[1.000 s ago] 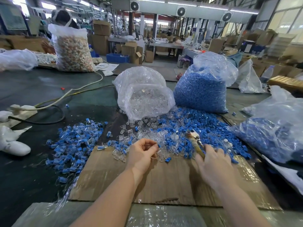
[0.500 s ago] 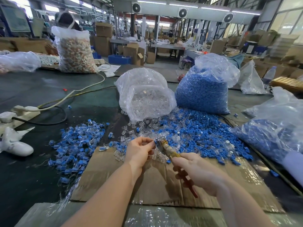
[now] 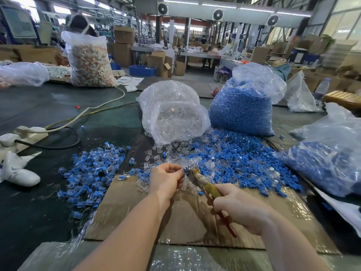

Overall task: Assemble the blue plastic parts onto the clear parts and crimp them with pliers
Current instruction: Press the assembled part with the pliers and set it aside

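Note:
My left hand (image 3: 166, 178) pinches a small blue-and-clear part (image 3: 184, 170) at its fingertips, above the cardboard sheet (image 3: 187, 218). My right hand (image 3: 236, 208) grips the pliers (image 3: 207, 186) by their tape-wrapped and red handles. The plier jaws touch the pinched part. Loose blue parts (image 3: 240, 159) and clear parts (image 3: 166, 153) lie heaped just beyond both hands. A pile of joined blue-and-clear pieces (image 3: 91, 169) spreads to the left.
A bag of clear parts (image 3: 175, 114) and a bag of blue parts (image 3: 244, 106) stand behind the heap. Another bag with blue parts (image 3: 332, 157) lies at the right. A power strip with cables (image 3: 25, 132) and a white object (image 3: 21, 177) sit at the left.
My right hand swung the pliers from the blue heap over to my left hand, bringing the jaws onto the pinched part. My left hand stayed nearly still.

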